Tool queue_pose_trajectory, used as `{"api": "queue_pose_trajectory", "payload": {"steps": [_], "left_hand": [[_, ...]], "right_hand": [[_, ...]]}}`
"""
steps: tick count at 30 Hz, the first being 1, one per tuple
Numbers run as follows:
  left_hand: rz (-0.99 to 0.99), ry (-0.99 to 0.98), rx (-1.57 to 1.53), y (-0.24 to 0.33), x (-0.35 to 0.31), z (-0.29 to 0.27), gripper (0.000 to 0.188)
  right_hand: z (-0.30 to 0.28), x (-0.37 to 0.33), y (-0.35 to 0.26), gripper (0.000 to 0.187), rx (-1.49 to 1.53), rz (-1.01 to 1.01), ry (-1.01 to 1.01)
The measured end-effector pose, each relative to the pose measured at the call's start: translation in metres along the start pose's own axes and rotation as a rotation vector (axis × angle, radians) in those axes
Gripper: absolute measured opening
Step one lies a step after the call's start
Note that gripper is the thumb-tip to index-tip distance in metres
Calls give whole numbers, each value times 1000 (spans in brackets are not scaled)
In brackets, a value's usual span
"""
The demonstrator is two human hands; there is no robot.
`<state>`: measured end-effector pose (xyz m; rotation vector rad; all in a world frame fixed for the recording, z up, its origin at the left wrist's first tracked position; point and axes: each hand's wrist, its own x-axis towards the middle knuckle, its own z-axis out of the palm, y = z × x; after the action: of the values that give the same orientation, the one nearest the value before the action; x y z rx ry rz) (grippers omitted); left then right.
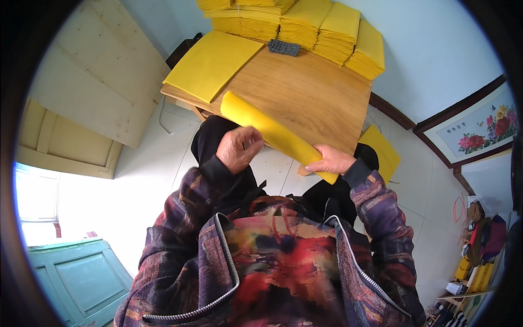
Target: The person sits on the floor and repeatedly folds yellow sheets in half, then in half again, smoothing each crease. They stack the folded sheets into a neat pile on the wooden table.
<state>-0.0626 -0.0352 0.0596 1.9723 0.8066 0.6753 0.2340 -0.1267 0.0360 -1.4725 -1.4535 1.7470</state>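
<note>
A long yellow paper bundle (272,131), rolled or folded over, slants across the near edge of the wooden table (305,82). Its lower right end is gripped by my right hand (332,160), with the thumb on top and the other fingers mostly underneath. My left hand (238,149) is just below the bundle's upper left part, its fingers curled in toward the thumb. Whether anything small is between those fingers cannot be seen. On the table's left side lies a flat yellow stack of sheets (215,62).
Several tall yellow paper stacks (302,24) line the table's back edge, with a dark grey textured block (284,48) before them. Another yellow sheet (379,152) is beside my right knee. A framed flower picture (479,125) stands at right; a green door panel (81,280) is lower left.
</note>
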Motion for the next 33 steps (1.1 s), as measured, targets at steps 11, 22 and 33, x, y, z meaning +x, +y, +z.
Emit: {"api": "queue_pose_trajectory", "payload": {"steps": [11,22,33], "left_hand": [[-175,-215,-1196,-25,-9,61,41],[-129,-163,-1409,-23,-9,60,52],[-362,64,-1344,-27,-11,76,29]], "right_hand": [[30,2,-35,66,75,-225,-131],[38,8,-39,59,-152,-191,-86],[68,0,-72,52,-655,-317,343]]}}
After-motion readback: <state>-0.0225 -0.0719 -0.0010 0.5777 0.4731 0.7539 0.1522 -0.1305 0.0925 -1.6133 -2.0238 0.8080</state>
